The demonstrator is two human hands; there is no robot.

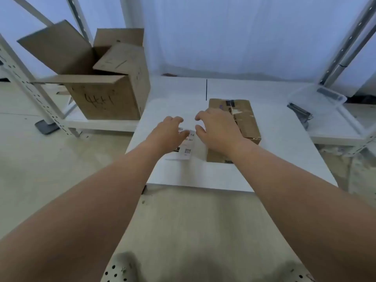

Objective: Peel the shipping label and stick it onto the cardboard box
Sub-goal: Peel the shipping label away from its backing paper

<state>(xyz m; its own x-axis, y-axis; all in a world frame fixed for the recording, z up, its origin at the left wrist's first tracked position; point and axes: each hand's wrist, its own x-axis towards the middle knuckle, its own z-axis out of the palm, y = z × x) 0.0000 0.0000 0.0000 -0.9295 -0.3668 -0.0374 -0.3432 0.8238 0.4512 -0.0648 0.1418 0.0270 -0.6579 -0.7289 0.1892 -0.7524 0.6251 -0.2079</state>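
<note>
Far left of the white table [234, 176], a big open carton [105, 94] sits on a low shelf [101, 124], flaps up, scrawl on its front; well away from the work, likely stock or discard. On the table itself, left of the cardboard box [245, 119], the shipping label [184, 148] lies flat, print and QR code up, its near end showing and its far end hidden under the left hand [167, 132]. Left hand is palm down, fingers curled onto the label's far part, thumb toward the right; looks like it pins the sheet so it won't slide while an edge gets picked, but whether it actually pinches a corner, can't tell. Right hand [216, 130] hovers just right of the label, over the box's left edge, fingers bent and spread, thumb pointing at the label, nothing in it; reads as coming in to lift a corner of the sticker off its backing. Box sits closed and taped, long side running away from the person, touching or nearly touching the label's right side, close by so the transfer is short. Judgement: peel not yet started, label still on the table. Far right of the box, a clear plastic bin [319, 98] with dark items beside it, unused.
</note>
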